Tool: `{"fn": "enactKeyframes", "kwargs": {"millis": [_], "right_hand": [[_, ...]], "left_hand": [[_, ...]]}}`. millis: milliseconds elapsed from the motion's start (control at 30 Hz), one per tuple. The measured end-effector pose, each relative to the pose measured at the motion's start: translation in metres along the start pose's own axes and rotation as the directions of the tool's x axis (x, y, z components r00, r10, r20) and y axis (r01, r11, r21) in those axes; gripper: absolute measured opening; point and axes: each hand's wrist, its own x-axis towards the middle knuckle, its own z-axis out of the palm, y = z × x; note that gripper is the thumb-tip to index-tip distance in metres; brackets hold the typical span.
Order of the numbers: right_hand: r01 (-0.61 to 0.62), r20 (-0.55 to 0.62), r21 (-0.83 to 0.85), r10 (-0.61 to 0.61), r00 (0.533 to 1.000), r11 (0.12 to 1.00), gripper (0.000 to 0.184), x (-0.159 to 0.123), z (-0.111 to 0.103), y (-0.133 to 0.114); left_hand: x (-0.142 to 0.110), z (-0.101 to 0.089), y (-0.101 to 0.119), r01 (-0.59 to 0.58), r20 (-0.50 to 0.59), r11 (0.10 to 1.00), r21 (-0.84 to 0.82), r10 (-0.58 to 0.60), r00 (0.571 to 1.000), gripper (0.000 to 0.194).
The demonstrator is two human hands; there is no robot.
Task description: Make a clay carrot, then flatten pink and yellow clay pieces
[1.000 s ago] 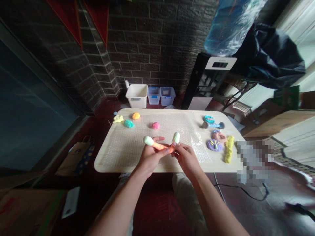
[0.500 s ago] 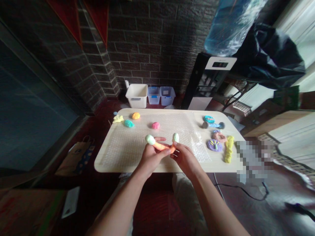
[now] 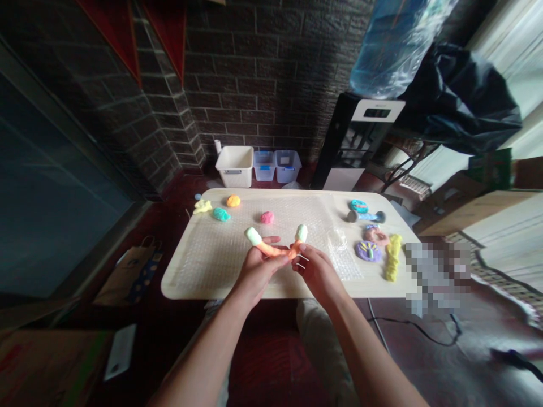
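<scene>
Between both hands, over the front of the table (image 3: 186, 285), is a curved orange clay roll (image 3: 271, 249) with a pale green lump (image 3: 253, 236) on its left end and another pale green lump (image 3: 301, 232) on its right end. My left hand (image 3: 258, 272) pinches the roll near its middle, the thumb lying along it. My right hand (image 3: 316, 272) grips its right part just below the green lump, fingers curled. Beyond them, a pink clay ball (image 3: 267, 217) rests on bubble wrap (image 3: 297, 206).
At the table's left lie orange (image 3: 233, 200), teal (image 3: 221, 214) and yellow clay (image 3: 202, 206). On its right are a dumbbell-shaped piece (image 3: 367, 216), a purple disc (image 3: 368, 251) and a yellow strip (image 3: 393, 258). Behind stand a white bin (image 3: 236, 167) and a water dispenser (image 3: 356, 141).
The orange roll has opened into a wider curve, its left green end tipping outward to the left. Both hands keep hold of it, and the view has shifted slightly.
</scene>
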Motion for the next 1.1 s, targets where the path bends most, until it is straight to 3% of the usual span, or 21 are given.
{"fn": "enactKeyframes", "kwargs": {"millis": [167, 533, 667, 867, 1100], "right_hand": [[0.100, 0.048, -0.084, -0.097, 0.994, 0.991, 0.029, -0.0025, 0.0031, -0.0023], [0.304, 0.151, -0.347, -0.267, 0.952, 0.887, 0.022, -0.0036, -0.0007, -0.0036], [0.317, 0.162, -0.384, -0.275, 0.948, 0.867, 0.024, -0.0037, -0.0003, -0.0034], [0.270, 0.103, -0.280, -0.251, 0.962, 0.921, 0.025, -0.0016, 0.0002, 0.0026], [0.287, 0.125, -0.413, -0.258, 0.958, 0.864, 0.029, -0.0014, -0.0063, 0.0017]], "left_hand": [[0.0018, -0.0049, -0.0046, -0.079, 0.027, 0.992, 0.095, 0.077, 0.997, 0.066], [0.0017, -0.0038, -0.0039, -0.120, -0.027, 0.987, 0.109, 0.124, 0.992, 0.053], [0.0028, -0.0044, -0.0055, -0.129, -0.043, 0.983, 0.132, 0.136, 0.990, 0.048], [0.0017, -0.0033, -0.0038, -0.095, -0.059, 0.974, 0.206, 0.109, 0.992, 0.054], [-0.0015, -0.0040, -0.0032, -0.086, 0.041, 0.967, 0.239, 0.079, 0.996, 0.052]]}}
